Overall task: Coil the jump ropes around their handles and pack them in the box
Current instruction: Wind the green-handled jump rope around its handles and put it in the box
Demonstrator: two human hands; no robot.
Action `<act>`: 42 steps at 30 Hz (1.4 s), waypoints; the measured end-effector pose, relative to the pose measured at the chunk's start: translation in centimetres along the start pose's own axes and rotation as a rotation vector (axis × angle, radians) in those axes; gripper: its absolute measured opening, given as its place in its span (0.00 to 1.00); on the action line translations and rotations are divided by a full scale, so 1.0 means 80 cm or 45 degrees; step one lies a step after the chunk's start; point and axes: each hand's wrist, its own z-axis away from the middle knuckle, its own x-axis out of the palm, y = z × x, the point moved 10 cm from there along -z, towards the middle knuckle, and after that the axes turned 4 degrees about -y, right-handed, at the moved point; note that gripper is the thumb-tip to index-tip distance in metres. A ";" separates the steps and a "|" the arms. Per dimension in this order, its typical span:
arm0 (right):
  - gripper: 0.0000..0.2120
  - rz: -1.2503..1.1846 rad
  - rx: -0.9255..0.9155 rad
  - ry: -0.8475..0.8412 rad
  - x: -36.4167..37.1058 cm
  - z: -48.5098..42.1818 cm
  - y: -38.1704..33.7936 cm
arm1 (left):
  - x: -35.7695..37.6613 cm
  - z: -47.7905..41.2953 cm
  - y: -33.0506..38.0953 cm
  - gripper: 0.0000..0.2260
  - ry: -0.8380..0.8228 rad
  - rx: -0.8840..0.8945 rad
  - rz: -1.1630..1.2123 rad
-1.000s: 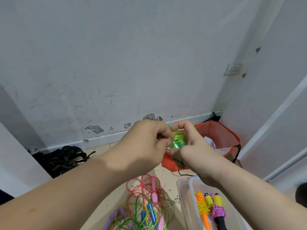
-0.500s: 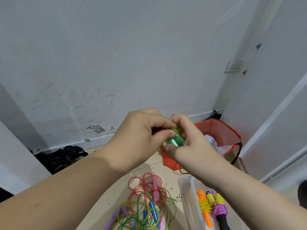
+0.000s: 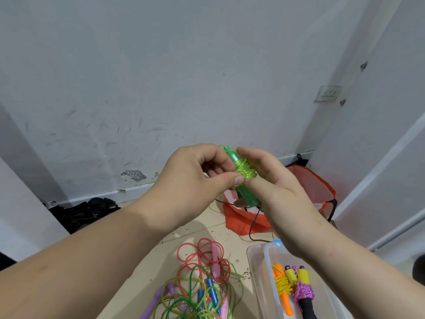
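Scuffed grey wall (image 3: 161, 88) (paint chipped), beige floor (image 3: 207, 229)

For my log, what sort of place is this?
Likely a plain room corner, maybe home storage: a scuffed white wall with a wall socket, a tiled floor, and loose jump ropes beside a plastic box.

Open box (image 3: 257, 270) partly beneath right forearm (image 3: 349, 263)
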 end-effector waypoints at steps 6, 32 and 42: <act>0.20 0.004 -0.007 -0.013 0.000 0.004 -0.007 | 0.003 0.002 -0.004 0.07 -0.018 -0.051 -0.060; 0.12 -0.173 0.063 0.001 0.000 0.005 0.009 | 0.020 -0.002 0.004 0.06 -0.041 0.015 -0.631; 0.04 -0.060 0.050 0.047 -0.016 0.006 0.015 | 0.034 0.000 -0.010 0.05 -0.146 0.033 -0.521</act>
